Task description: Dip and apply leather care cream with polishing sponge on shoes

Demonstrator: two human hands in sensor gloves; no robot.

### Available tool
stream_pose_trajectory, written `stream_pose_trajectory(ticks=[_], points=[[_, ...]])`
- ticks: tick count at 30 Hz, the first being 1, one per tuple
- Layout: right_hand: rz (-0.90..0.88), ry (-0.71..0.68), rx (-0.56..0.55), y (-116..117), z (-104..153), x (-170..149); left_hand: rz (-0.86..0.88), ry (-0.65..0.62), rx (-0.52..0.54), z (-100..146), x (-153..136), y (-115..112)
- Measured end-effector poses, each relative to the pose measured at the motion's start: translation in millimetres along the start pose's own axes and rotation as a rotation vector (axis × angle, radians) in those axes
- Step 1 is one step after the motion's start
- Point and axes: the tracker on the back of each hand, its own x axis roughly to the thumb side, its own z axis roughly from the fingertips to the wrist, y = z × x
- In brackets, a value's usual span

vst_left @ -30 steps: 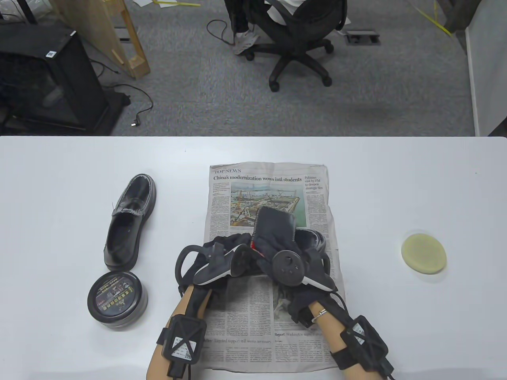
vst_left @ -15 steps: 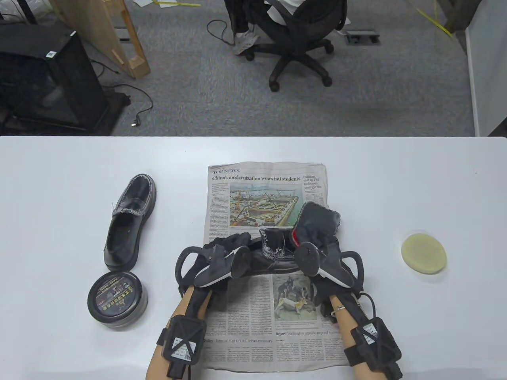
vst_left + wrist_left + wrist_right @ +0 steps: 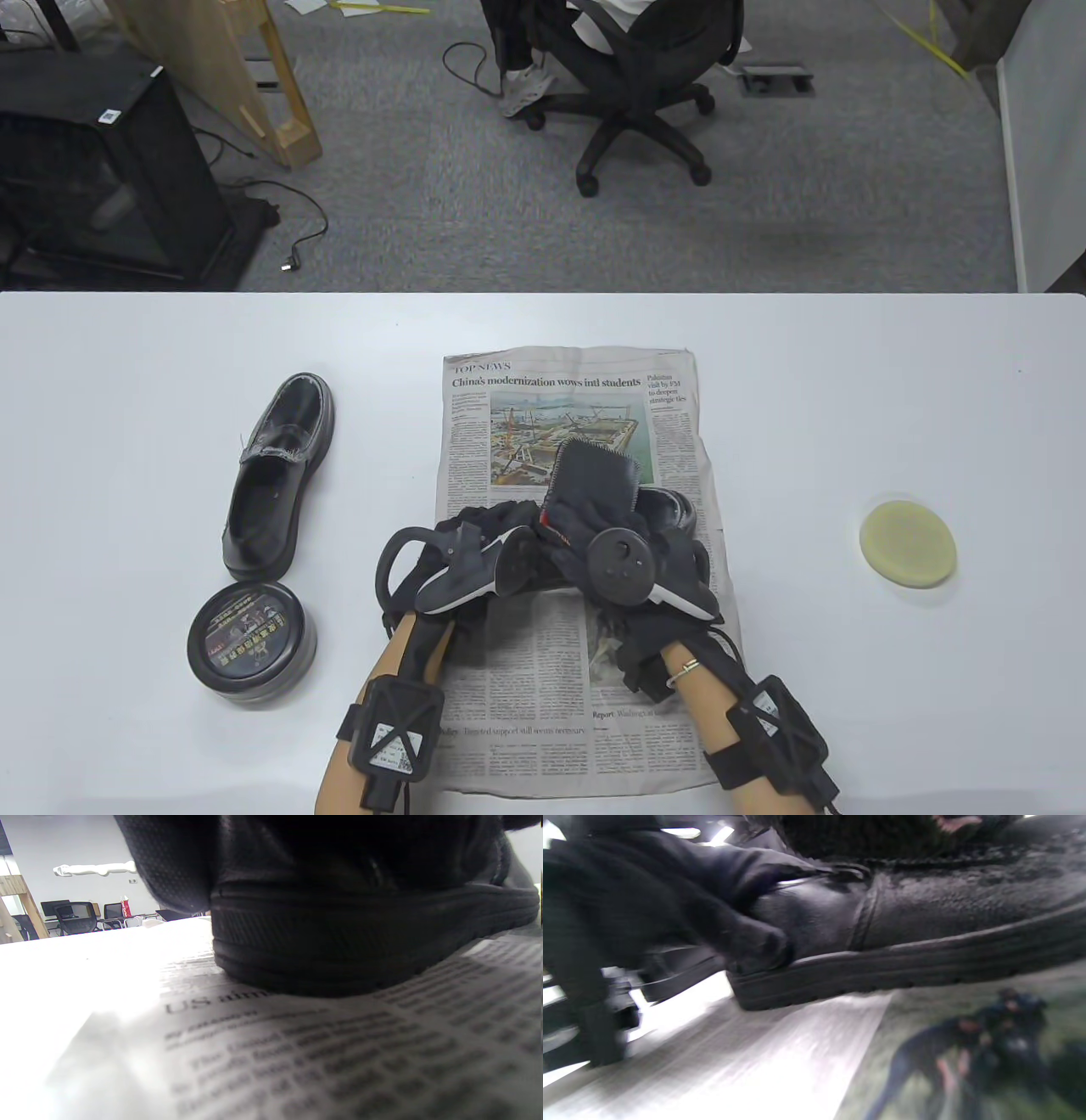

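Note:
A black leather shoe (image 3: 672,509) lies on its sole across the newspaper (image 3: 543,679); its heel fills the left wrist view (image 3: 339,942). My left hand (image 3: 492,526) grips the heel end, and its gloved fingers (image 3: 734,929) curl onto the leather. My right hand (image 3: 585,522) holds a dark stitched polishing cloth (image 3: 596,477) against the top of the shoe's middle. A round yellow sponge (image 3: 908,543) lies alone at the table's right. The closed cream tin (image 3: 250,632) stands at the front left.
The second black shoe (image 3: 276,471) stands left of the newspaper, just behind the tin. The white table's (image 3: 848,407) far edge meets a carpeted floor with an office chair (image 3: 636,85) and a black cabinet (image 3: 93,170).
My right hand swung the cloth out to the shoe's right end half a second ago and is now back over its middle. The left hand kept its grip; the newspaper shifted slightly.

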Motion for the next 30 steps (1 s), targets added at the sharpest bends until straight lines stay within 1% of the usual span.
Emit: stream_pose_trajectory(ticks=[2,4,7,9,11,12,15,17,19,21,23,24,25,26,29,30], points=[[0.036,0.079,0.005,1.0,-13.7,-7.8,0.015,0.004,0.006,0.3,-1.0,-0.5],[0.028,0.131,-0.006,-1.2,-17.0,-16.9,0.012,0.008,0.003,0.2,-0.9,-0.3],[0.082,0.228,0.02,-4.9,-10.5,-41.3,0.002,0.017,0.016,0.7,-1.1,-0.3],[0.149,0.253,0.021,-6.5,2.0,-54.7,-0.002,0.023,0.016,0.6,-0.8,-0.2],[0.194,0.235,0.02,-5.6,18.7,-60.9,-0.006,0.025,0.016,0.5,-0.9,0.1],[0.201,0.229,0.017,-4.5,23.2,-61.3,-0.004,0.025,0.015,0.3,-0.9,0.2],[0.248,0.173,0.023,2.4,44.1,-53.5,0.0,0.024,0.013,0.0,-0.7,0.1],[0.221,0.105,0.018,7.8,53.3,-41.9,0.005,0.015,0.002,-1.2,-1.0,0.2],[0.158,0.033,0.013,9.6,55.2,-27.6,0.011,0.013,-0.005,-1.9,-1.0,0.1],[0.092,-0.014,0.006,8.1,51.2,-16.0,0.007,0.009,-0.008,-2.0,-1.0,0.2],[0.013,-0.053,-0.001,3.1,38.7,-3.0,0.018,0.002,-0.017,-2.7,-1.7,0.3],[-0.001,-0.054,-0.004,1.6,34.0,-0.4,0.022,0.001,-0.021,-2.9,-1.8,0.4],[-0.02,-0.049,-0.018,-0.4,23.5,3.1,0.022,-0.001,-0.024,-3.1,-1.8,0.6],[-0.019,-0.041,-0.018,-0.6,18.6,3.6,0.021,-0.001,-0.024,-3.1,-1.8,0.5],[0.072,0.068,-0.019,-1.8,-7.4,-4.1,0.028,0.0,-0.019,-3.0,-2.3,0.2],[0.078,0.1,-0.021,-2.5,-11.3,-8.3,0.03,0.001,-0.018,-3.0,-2.4,0.1]])
